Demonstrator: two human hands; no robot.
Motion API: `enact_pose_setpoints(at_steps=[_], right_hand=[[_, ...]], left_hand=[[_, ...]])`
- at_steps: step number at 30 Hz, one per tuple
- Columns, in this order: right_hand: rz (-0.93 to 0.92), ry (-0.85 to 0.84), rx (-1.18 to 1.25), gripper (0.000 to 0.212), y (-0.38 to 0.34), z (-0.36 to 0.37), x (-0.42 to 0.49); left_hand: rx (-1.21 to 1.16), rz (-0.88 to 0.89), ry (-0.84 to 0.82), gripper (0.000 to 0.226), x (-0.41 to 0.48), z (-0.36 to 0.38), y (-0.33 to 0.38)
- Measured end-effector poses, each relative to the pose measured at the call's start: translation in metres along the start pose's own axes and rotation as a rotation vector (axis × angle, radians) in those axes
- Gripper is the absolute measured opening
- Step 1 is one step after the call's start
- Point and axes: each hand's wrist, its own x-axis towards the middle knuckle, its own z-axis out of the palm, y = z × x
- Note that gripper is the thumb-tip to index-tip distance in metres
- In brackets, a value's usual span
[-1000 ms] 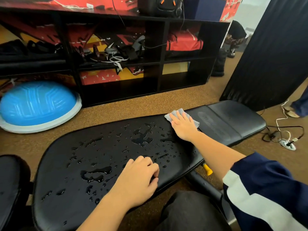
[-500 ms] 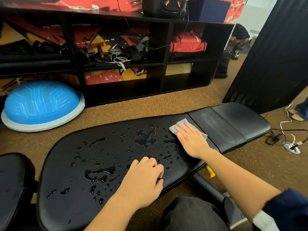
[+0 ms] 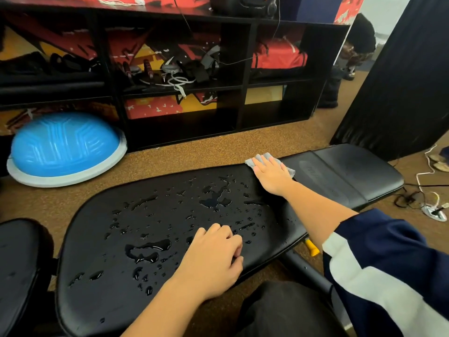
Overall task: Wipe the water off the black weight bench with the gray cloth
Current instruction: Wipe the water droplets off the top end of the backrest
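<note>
The black weight bench point(image 3: 102, 239) lies across the view, its long pad dotted with water drops and small puddles point(image 3: 145, 249). My right hand point(image 3: 272, 173) lies flat with straight fingers on the gray cloth point(image 3: 263, 157), pressing it onto the pad's far edge near the seam to the seat pad. Most of the cloth is hidden under the palm; only its corners show. My left hand point(image 3: 213, 259) rests on the pad's near edge with fingers curled, holding nothing.
A blue balance dome point(image 3: 63, 147) sits on the brown carpet at the left. A black shelf unit point(image 3: 243, 98) with straps and cables stands behind the bench. White and black cables with a plug point(image 3: 435, 210) lie at the right. A dark curtain point(image 3: 401, 81) hangs at the right.
My right hand with the cloth slid toward the pad's near side, then back up to the far edge. The left hand stays put.
</note>
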Motion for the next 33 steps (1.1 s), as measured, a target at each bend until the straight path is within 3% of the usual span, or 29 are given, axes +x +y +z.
enact_pose_setpoints(at_steps=[4, 11, 15, 18, 21, 27, 33], right_hand=[[-0.059, 0.062, -0.052, 0.050, 0.004, 0.006, -0.013], [0.004, 0.042, -0.008, 0.061, 0.002, 0.028, -0.096], [0.038, 0.097, 0.086, 0.100, -0.005, 0.046, -0.164], [0.052, 0.108, 0.194, 0.096, -0.006, 0.052, -0.190], [0.039, 0.085, 0.140, 0.098, -0.001, 0.046, -0.180], [0.063, 0.016, 0.118, 0.056, 0.016, 0.024, -0.099], [0.107, -0.005, 0.110, 0.053, 0.011, 0.012, -0.045]], left_hand=[[-0.018, 0.005, -0.001, 0.015, -0.002, -0.003, 0.000], [-0.042, 0.022, 0.006, 0.018, -0.006, -0.008, 0.000], [-0.049, 0.035, 0.020, 0.022, -0.009, -0.010, 0.002], [-0.054, 0.042, 0.030, 0.023, -0.010, -0.010, 0.002], [-0.060, 0.051, 0.033, 0.022, -0.010, -0.011, 0.002], [-0.048, 0.051, 0.025, 0.023, -0.010, -0.012, 0.000], [-0.018, 0.011, 0.018, 0.023, -0.008, -0.011, 0.003]])
